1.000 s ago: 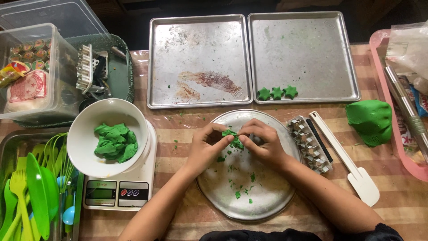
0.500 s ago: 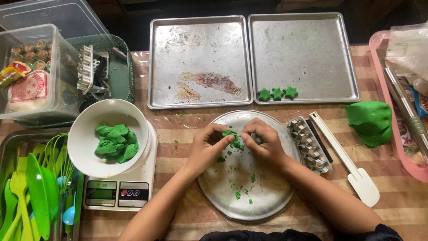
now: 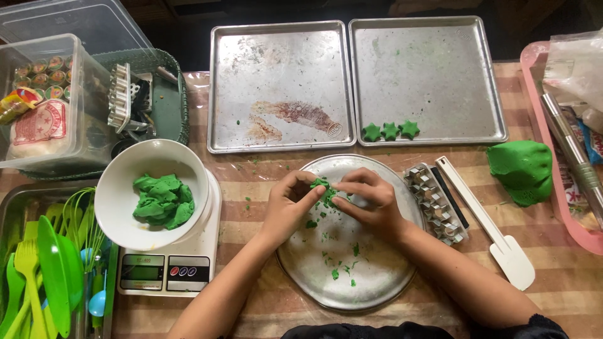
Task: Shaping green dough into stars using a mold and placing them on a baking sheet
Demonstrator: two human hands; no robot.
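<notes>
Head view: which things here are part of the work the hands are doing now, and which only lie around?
In use:
- left hand and right hand, pinching a bit of green dough
- round metal plate under them, with crumbs
- three dough stars on the right baking tray

Lying about:
- bowl of dough on the scale
- white spatula
- green plastic cutlery
- left baking tray

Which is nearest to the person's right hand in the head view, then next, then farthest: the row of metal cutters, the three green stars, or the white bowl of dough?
From the right hand:
1. Row of metal cutters, just to its right on the table.
2. Three green stars, above it on the right baking tray.
3. White bowl of dough, far left on the scale.
</notes>
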